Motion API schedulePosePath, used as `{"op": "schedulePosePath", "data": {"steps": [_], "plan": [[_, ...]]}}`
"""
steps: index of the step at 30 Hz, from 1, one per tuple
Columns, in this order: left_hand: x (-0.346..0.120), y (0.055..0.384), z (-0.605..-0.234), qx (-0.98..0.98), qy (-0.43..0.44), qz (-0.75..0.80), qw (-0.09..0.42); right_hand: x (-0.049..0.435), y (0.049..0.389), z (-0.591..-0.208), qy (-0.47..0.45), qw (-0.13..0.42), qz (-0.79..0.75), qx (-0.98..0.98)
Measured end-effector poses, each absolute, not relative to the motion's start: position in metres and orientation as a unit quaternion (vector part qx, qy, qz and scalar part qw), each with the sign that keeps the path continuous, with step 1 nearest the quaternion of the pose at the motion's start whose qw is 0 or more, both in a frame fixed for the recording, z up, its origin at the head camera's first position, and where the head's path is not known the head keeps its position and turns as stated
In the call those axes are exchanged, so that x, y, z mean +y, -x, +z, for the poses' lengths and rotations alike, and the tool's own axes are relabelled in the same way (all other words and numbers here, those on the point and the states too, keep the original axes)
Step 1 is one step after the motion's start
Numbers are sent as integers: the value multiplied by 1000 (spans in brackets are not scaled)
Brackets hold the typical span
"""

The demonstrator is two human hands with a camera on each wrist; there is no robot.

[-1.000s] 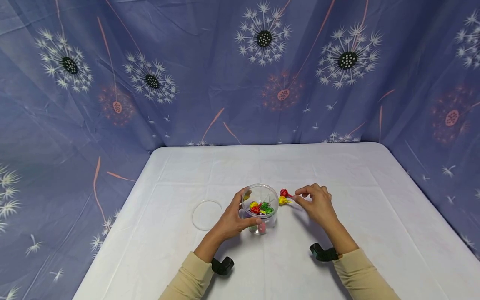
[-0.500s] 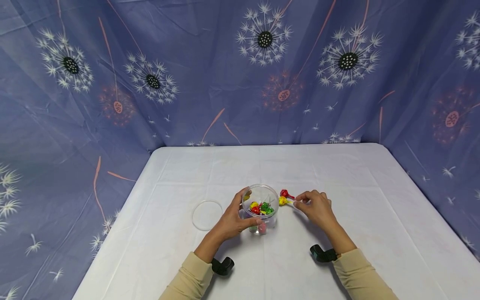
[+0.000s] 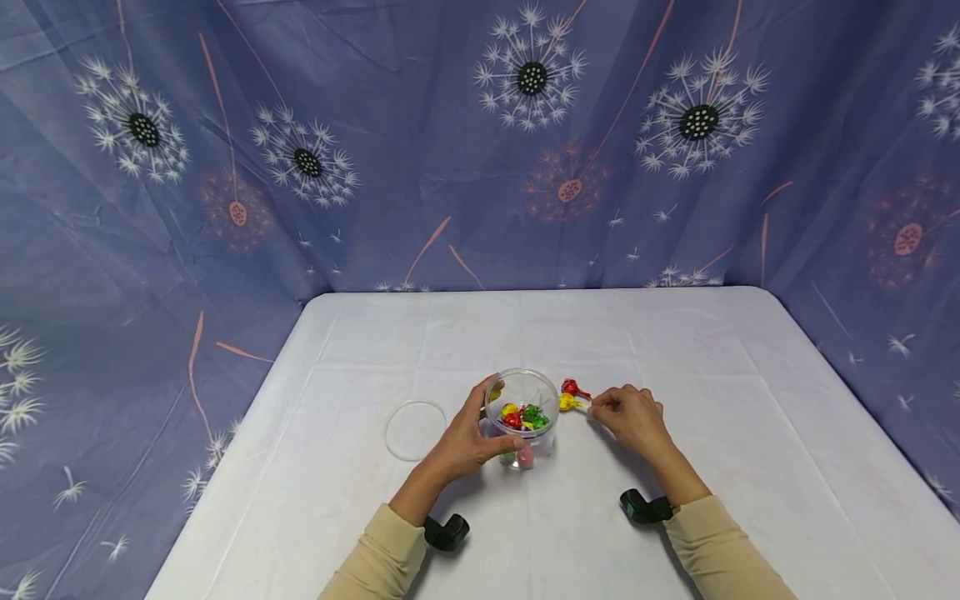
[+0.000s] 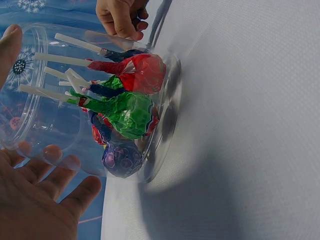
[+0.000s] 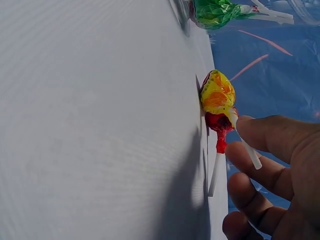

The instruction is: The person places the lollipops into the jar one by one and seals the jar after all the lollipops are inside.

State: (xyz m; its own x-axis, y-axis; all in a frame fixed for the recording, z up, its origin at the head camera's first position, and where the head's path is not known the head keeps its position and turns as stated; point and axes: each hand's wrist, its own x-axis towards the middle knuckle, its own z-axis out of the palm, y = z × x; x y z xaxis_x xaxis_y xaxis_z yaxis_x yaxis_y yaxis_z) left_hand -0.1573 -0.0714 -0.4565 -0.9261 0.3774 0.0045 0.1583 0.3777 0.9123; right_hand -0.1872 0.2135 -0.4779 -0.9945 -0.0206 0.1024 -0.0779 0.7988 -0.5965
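Observation:
My left hand (image 3: 465,442) grips the side of a clear plastic jar (image 3: 525,370), which stands on the table with its top uncovered. Inside it are several wrapped lollipops, among them a red one (image 4: 145,74), a green one (image 4: 132,115) and a purple one (image 4: 122,159), sticks upward. Just right of the jar, my right hand (image 3: 633,421) pinches the white stick of a yellow lollipop (image 5: 217,92) between thumb and index finger. A second red lollipop (image 3: 570,387) lies right behind the yellow one, partly hidden by it in the right wrist view.
A clear round lid (image 3: 387,433) lies flat to the left of the jar. White cloth covers the table (image 3: 720,358). A blue dandelion-patterned curtain (image 3: 420,167) hangs behind it and at both sides.
My right hand has shifted slightly toward me, from the end of the red lollipop's stick to the yellow lollipop's stick. The left hand and jar stay in place.

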Motion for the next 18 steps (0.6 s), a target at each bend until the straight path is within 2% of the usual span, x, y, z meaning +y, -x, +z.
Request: {"op": "schedulePosePath", "data": {"steps": [18], "plan": [[-72,157,-455,821,-163,537,106,212,188,-477,-30,71,334,-939]]}}
